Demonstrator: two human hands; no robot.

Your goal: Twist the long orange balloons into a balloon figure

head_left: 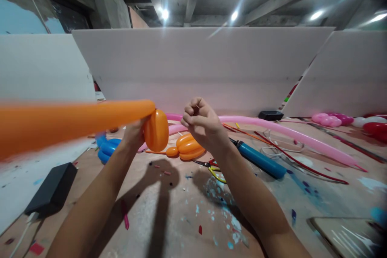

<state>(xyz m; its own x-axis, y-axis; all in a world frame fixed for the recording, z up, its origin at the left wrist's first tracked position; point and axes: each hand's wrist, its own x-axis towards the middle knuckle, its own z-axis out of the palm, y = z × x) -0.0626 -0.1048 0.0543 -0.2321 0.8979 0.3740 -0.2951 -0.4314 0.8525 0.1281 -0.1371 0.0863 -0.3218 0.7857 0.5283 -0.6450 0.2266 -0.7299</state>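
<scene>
My left hand (136, 131) is wrapped round a long orange balloon (75, 123), its fingers mostly hidden behind a short folded orange section (156, 130). The long part stretches to the left edge of the view and blurs there. To the right, my right hand (201, 119) is raised with its fingers curled and the fingertips near the thumb; whether something small is between them is too small to tell. Below and between the hands, a twisted orange balloon shape (188, 147) lies on the table.
Long pink balloons (287, 132) cross behind the hands. A blue pump (261, 160), scissors with yellow handles (217, 174) and a red uninflated balloon (305, 164) lie right. Blue balloons (110, 149) and a black box (52, 189) are left; a phone (347, 236) is front right.
</scene>
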